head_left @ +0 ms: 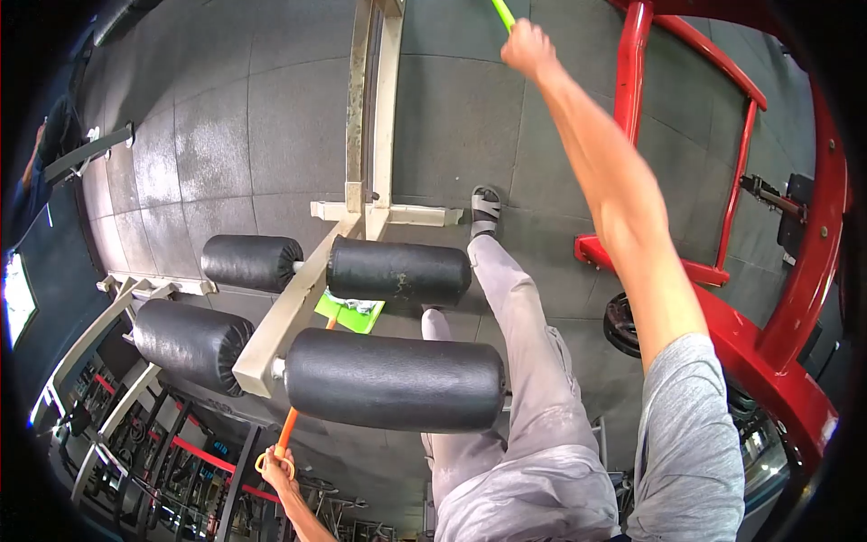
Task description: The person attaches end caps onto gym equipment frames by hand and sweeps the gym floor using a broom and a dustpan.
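Note:
At the lower left, my left hand (278,467) is closed around the looped top of an orange handle (288,427). The handle passes behind the black foam rollers to a green dustpan (364,322), partly hidden, with some pale bits in it that I cannot make out. My right hand (529,50) reaches far forward at the top, wrapped around a bright green stick (503,12). The stick's far end is out of the frame, so what it belongs to is hidden.
A beige machine frame (298,307) carries padded black rollers (397,378) between my arms. Red machine frames (632,81) stand on the right, near a black weight plate (621,325). Dark tiles (461,99) cover the floor. Another person (36,185) is partly visible at far left.

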A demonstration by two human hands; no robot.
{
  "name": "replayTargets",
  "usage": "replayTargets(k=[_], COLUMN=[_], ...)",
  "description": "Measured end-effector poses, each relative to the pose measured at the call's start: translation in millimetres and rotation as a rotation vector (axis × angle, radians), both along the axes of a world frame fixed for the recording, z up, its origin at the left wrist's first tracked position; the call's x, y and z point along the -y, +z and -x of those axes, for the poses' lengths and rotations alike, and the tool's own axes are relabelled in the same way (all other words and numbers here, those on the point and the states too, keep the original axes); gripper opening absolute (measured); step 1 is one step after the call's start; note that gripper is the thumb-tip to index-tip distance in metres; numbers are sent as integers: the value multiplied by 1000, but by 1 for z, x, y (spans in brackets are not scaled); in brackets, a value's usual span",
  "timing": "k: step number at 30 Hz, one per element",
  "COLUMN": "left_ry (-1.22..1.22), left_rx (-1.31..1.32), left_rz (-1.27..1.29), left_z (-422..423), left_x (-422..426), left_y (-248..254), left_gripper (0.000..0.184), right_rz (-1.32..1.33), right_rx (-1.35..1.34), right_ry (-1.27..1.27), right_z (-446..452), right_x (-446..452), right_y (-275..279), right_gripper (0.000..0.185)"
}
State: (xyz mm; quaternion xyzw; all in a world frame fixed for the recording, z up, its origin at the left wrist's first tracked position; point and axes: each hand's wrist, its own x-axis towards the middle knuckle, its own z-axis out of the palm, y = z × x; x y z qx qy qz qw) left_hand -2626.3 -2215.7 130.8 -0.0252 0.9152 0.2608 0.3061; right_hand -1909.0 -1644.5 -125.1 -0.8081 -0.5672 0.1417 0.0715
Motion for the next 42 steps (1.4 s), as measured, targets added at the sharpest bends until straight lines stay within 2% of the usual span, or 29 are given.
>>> replayTargets(k=[2,4,6,7,8,10,11,13,15,19,22,23,25,26,27,28,30,32,35,37,39,40,42], left_ry=[-13,-10,-2,1,6,-8,0,10,7,19,15,11,47,44,40,34,33,9,12,40,31,26,-3], left_rx=[41,3,8,11,10,25,28,18,9,-1,-26,-42,-88,-72,-56,-40,-28,-21,-30,-38,-24,-20,16], left_rz=[-6,18,6,14,26,22,16,-5,-40,3,21,13,5,28,52,74,76,58,23,-13,-31,-32,-23], left_z=[9,7,7,6,8,16,17,23,30,26,18,21,20,19,18,20,21,25,18,20,18,19,23], left_x=[2,-2,-6,-8,-8,-3,-3,3,16,19,15,17,15,13,10,8,7,6,2,4,3,5,9], left_y=[0,-1,-3,-2,1,1,3,4,-2,-5,-3,-4,-7,-6,-2,-2,-5,-2,3,-2,0,3,9], left_gripper=[26,26,25,24,24,24,25,26,28,32,32,31,30,30,30,29,28,27,28,28,28,28,27], right_rz=[-125,-18,-13,77,127,334,499,550,527,401,302,181,-59,35,-217,-280,-60,16,117,182,-82,124,209], right_rx=[55,-36,-10,-3,-24,3,-56,-170,-259,-219,-142,-144,-204,-188,-125,-82,-10,10,4,24,-34,-172,-222], right_ry=[126,135,218,200,236,182,104,-30,-208,-322,-298,-217,-149,-222,-14,-63,-255,-354,-336,-344,-196,-341,-424], right_z=[11,25,29,32,37,48,55,64,67,63,33,16,-27,-44,-82,-94,-116,-107,-85,-38,11,55,114], right_x=[70,158,276,331,375,449,467,502,525,540,497,470,405,362,329,281,207,180,244,336,455,490,584], right_y=[-19,-4,12,26,68,126,163,216,254,305,295,278,215,193,138,110,68,47,13,29,40,87,125], right_gripper=[32,28,46,55,58,57,54,49,43,44,43,42,34,35,35,34,38,38,36,39,50,51,54])
